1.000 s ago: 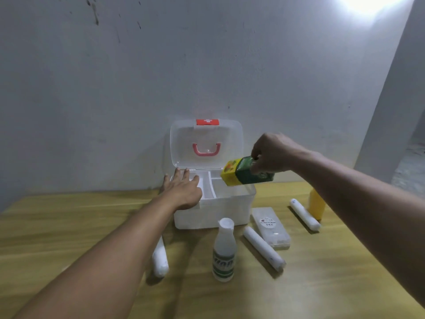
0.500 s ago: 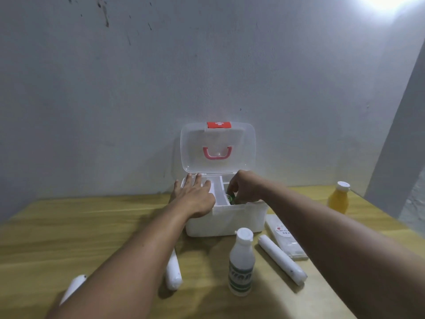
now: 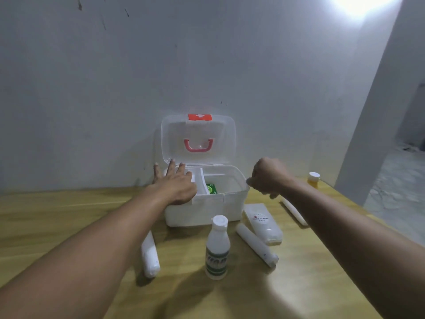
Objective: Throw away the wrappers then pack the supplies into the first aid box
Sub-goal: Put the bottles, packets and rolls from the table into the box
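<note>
Green box (image 3: 211,189) is now inside the first aid box (image 3: 207,207); my right hand (image 3: 268,177) is out, loosely curled, empty. Left hand (image 3: 176,184) flat on rim, bracing. Bottles, rolls remain.

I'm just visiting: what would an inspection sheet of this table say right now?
Surface: wooden table, against a grey wall.
Job's things: first aid box open, lid up; green packet inside. Outside it: white bottle, three white rolls, flat pack, yellow bottle.
Clutter: no wrappers seen.
Grippers: left hand flat on the box's left side; right hand loosely curled and holding nothing, beside the box's right side.
Cables: nothing seen.
Surroundings: bright light top right; floor beyond the table at right.
</note>
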